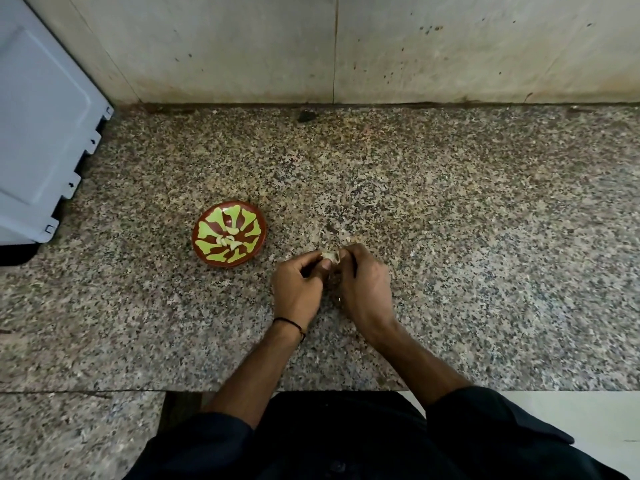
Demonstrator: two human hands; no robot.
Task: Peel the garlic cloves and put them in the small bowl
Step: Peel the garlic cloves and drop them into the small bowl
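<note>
from the head view, the left hand (298, 284) and the right hand (365, 282) met low over the speckled granite tabletop (467, 244), a little to the right of the small bowl (252, 221); between their fingertips sat a garlic clove (330, 257), pale and partly hidden; the grip of each hand was curled and pinching that clove, the left from its near side, the right wrapped over its far side; how much skin remained on it could not be told; the small bowl, red-brown with green petal marks, stood on the tabletop apart from the hands, with several peeled cloves (228, 240) lying near its middle; a thin black band (289, 322) circled the left wrist; a grey-blue panel (41, 116) stood at the far left; a stained pale wall (450, 46) rose behind the tabletop
</note>
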